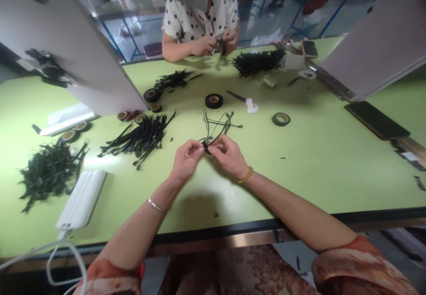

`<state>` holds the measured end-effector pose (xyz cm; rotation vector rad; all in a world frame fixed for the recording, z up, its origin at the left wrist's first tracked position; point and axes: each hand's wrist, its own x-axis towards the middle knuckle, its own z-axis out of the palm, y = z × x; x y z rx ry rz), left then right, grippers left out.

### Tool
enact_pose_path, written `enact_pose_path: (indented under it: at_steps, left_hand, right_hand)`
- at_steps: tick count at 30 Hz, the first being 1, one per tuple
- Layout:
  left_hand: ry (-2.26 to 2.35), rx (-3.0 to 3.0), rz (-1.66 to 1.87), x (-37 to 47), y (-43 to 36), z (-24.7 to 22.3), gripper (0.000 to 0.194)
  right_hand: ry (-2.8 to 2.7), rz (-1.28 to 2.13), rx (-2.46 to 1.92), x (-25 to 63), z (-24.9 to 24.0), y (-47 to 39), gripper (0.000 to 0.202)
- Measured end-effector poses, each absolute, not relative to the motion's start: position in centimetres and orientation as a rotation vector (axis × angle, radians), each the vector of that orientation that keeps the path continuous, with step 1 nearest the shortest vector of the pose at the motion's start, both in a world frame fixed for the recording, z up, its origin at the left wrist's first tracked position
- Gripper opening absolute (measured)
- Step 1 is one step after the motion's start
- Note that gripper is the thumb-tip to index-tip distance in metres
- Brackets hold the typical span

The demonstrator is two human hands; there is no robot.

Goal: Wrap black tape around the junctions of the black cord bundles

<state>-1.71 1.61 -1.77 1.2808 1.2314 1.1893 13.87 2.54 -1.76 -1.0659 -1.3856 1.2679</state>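
Note:
Between both hands is a thin black cable harness, its wires and small connectors spreading away from me on the green table. A short piece of black tape sits on the wires at my fingertips. My left hand pinches the tape's left side with thumb and forefinger. From the other side my right hand pinches the wires and tape. Both are closed, nearly touching each other. Beyond them lies a roll of black tape. The part of the harness under my fingers is hidden.
On the left are a pile of black cables, a heap of black pieces and a white power bank with a cord. Another tape roll and a phone lie right. Across the table, a co-worker's hands handle something dark.

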Motion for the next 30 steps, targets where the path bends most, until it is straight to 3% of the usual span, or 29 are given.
enact_pose_path:
  at_steps: [6, 13, 30]
  left_hand:
    - [1.129, 1.180, 1.231, -1.89, 1.81, -1.66, 0.031]
    - [1.380, 1.504, 1.188, -1.77, 1.35, -1.28, 0.011]
    - [1.640, 1.910, 1.133, -1.56, 1.06, -1.66, 0.012]
  right_hand:
    - [-1.385, 1.336, -0.942, 13.84, -1.92, 2.52, 0.024]
    - [-1.406, 1.278, -0.999, 13.85, -2.09, 2.64, 0.021]
    - [-1.351, 1.245, -0.965, 13.26, -2.60, 1.73, 0.027]
